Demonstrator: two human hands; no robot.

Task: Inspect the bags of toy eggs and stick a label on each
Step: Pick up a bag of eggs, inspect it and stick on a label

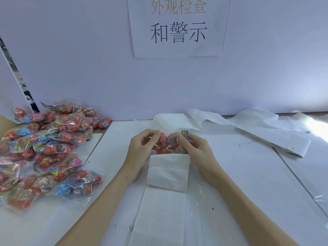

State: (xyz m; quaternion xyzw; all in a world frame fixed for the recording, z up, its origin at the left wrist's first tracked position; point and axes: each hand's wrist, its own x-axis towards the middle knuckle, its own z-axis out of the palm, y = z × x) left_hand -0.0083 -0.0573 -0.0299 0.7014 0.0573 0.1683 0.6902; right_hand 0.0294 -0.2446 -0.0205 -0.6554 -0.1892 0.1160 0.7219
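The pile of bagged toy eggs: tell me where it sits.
In the head view, the pile of bagged toy eggs lies at the table's left edge, left of both hands.

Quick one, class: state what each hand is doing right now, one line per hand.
Left hand: fingers curled, pinching the left end of the bag of toy eggs.
Right hand: fingers curled round the right end of the same bag.

Bright, even light; glare right, edges bowed.
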